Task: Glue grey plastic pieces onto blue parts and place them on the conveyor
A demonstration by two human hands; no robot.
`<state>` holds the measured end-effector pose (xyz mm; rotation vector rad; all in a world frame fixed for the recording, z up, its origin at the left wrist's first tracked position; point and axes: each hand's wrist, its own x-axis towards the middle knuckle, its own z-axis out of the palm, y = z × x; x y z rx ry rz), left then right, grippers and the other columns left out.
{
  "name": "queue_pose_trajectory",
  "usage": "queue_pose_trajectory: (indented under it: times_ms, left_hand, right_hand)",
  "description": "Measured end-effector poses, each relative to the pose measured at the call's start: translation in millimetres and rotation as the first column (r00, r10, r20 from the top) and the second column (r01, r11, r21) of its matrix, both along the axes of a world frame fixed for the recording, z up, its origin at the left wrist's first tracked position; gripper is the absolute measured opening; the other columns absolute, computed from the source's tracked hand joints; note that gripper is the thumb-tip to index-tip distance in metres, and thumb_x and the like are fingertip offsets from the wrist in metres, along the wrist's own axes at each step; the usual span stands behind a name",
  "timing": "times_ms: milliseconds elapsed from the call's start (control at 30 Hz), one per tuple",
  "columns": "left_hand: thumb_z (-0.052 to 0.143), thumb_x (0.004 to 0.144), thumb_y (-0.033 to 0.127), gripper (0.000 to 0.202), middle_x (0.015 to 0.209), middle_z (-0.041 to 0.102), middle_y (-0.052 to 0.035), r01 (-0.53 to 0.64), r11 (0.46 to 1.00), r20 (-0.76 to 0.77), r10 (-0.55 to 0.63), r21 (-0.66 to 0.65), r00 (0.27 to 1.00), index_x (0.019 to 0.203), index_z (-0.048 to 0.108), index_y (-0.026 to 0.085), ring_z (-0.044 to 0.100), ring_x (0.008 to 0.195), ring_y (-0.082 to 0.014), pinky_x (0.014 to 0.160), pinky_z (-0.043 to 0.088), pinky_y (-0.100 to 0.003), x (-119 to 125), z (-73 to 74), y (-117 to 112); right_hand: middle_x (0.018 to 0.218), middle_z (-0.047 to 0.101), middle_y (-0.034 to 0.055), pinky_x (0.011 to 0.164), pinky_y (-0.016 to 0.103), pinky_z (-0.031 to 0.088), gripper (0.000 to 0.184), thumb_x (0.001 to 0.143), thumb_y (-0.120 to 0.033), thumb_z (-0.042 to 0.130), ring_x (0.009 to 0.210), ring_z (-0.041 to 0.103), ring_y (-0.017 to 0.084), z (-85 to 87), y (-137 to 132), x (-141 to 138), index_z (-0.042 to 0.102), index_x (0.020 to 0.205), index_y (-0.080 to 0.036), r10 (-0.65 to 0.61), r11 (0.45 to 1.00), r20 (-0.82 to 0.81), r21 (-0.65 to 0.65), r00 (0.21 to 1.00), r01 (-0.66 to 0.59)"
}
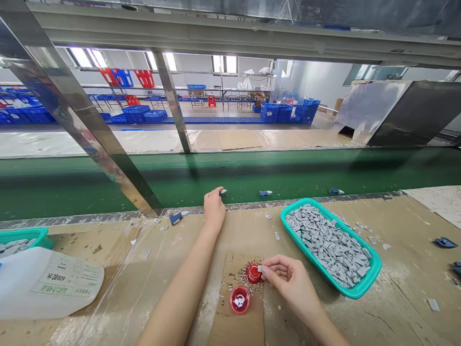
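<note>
My left hand (213, 207) reaches forward to the edge of the green conveyor belt (252, 175), fingers closed round a small grey-blue part (223, 191). My right hand (288, 278) rests on the bench, pinching a small grey piece (260, 268) against a red round cap (253, 273). A second red cap (239, 299) with white liquid sits just in front, on a cardboard strip (237, 317).
A teal tray (363, 286) full of grey pieces lies to the right. More blue parts (264, 193) ride the belt. A white plastic jug (46, 283) lies at left, beside another teal tray (25, 235). Slanted steel posts (90, 139) rise over the belt.
</note>
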<state>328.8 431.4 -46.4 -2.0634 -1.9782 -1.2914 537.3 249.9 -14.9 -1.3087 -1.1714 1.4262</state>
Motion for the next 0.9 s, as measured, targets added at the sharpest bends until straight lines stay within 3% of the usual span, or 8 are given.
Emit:
queue_pose_trajectory:
  times_ms: [600, 733, 900]
  left_hand:
    - [0.052, 0.087, 0.025, 0.022, 0.113, 0.058, -0.0078, -0.073, 0.997, -0.023, 0.074, 0.023, 0.997, 0.106, 0.059, 0.018, 0.047, 0.114, -0.0253, 0.094, 0.037, -0.05, 6, 3.5, -5]
    - [0.051, 0.088, 0.026, 0.023, 0.117, 0.056, -0.0083, 0.01, 1.0, -0.031, -0.01, 0.018, 0.999, 0.108, 0.058, 0.018, 0.045, 0.116, -0.0253, 0.095, 0.036, -0.05, 7, 3.6, -4]
    - [0.051, 0.088, 0.029, 0.027, 0.12, 0.055, -0.0088, 0.215, 0.975, -0.084, -0.218, -0.047, 0.972, 0.112, 0.056, 0.018, 0.05, 0.111, -0.0242, 0.093, 0.04, -0.049, 17, 10.1, 4]
  right_hand:
    - [0.058, 0.066, 0.005, 0.051, 0.023, 0.038, 0.037, 0.063, -0.047, 0.075, 0.055, 0.057, 0.015, -0.4, 1, -4, 0.06, 0.066, -0.014, 0.004, 0.996, -0.052, -0.09, 0.999, -0.009]
    - [0.059, 0.066, 0.0036, 0.047, 0.02, 0.03, 0.032, 0.065, -0.042, 0.075, 0.049, 0.048, 0.01, 8.2, 0, 0, 0.061, 0.069, -0.013, 0.008, 0.983, -0.165, -0.18, 0.986, -0.038]
    - [0.064, 0.064, 0.002, 0.049, 0.016, 0.028, 0.022, 0.069, -0.031, 0.073, 0.052, 0.044, 0.007, 20.7, -3, 11, 0.061, 0.072, -0.013, -0.027, 0.961, -0.398, -0.264, 0.917, -0.087]
